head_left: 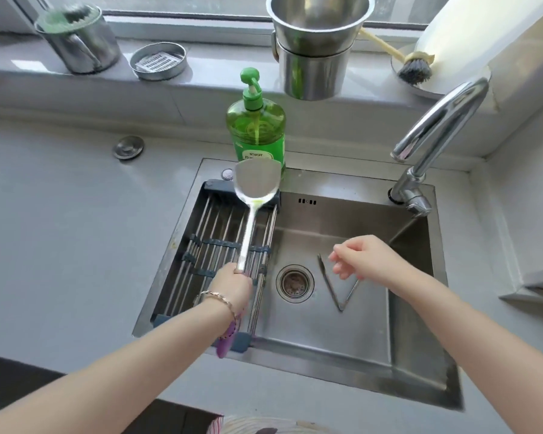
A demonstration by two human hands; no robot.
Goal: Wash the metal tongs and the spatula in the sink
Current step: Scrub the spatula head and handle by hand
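My left hand point(235, 285) grips the metal spatula point(254, 195) by its shaft, and a purple handle end sticks out below my wrist. The blade is raised over the drying rack point(201, 249), just in front of the soap bottle, with a dab of green soap near its neck. The metal tongs point(333, 291) lie spread in a V on the bottom of the steel sink point(342, 333), right of the drain point(294, 283). My right hand point(359, 256) hovers above the tongs, fingers apart, holding nothing.
A green pump bottle of dish soap point(256, 126) stands at the sink's back edge. The chrome faucet point(433, 136) arches at the back right. On the windowsill sit metal pots point(314, 45), a round strainer point(158, 61), a cup and a dish brush point(411, 68).
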